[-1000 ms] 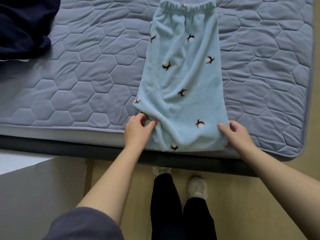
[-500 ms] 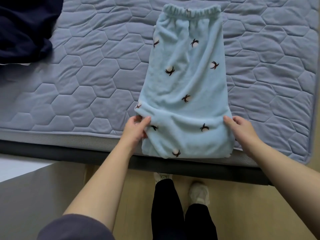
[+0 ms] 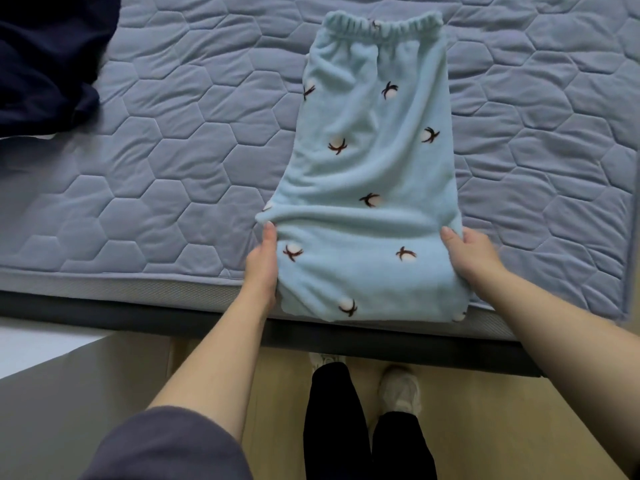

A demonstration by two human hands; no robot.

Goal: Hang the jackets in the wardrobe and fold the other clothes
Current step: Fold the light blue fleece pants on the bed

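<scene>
The left hand (image 3: pixel 262 263) and right hand (image 3: pixel 476 252) each gripped a side of the folded end of the pale-blue patterned fleece trousers (image 3: pixel 374 161) at the near edge of the grey-blue hexagon-quilted mattress (image 3: pixel 173 161), a dark navy cloth garment (image 3: pixel 45 64) lying on its far-left corner.

Quilted grey-blue mattress (image 3: pixel 173 188) with hexagonal stitching, set on a dark bed frame (image 3: pixel 138 317) above a pale wood floor (image 3: pixel 502 427). Pale blue fleece trousers (image 3: pixel 374 168), with small dark-and-white motifs, lie lengthwise on the mattress, elastic waistband toward its far side, folded lower end reaching its near edge. A dark navy garment (image 3: pixel 45 64) lies bunched toward the mattress's far left, partly out of view.
</scene>
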